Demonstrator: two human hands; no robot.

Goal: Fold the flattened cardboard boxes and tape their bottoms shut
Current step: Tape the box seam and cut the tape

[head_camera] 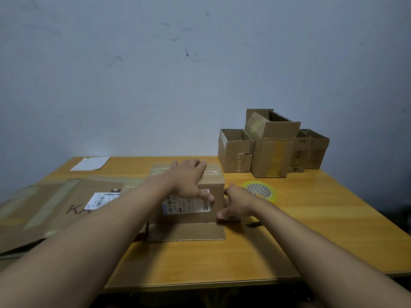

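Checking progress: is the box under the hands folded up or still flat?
Folded up: the box stands with a taped top face under the left hand.

Flattened cardboard (44,210) cut off at left edge, label print (189,205) illegible

The flattened cardboard (55,207) bears handwritten "KA" and a barcode label.

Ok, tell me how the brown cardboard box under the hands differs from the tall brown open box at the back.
The brown cardboard box under the hands is closed on top, with clear tape; the tall brown open box at the back gapes upward. The near one carries a white label; the tall one shows yellowish tape. Both stand on the table.
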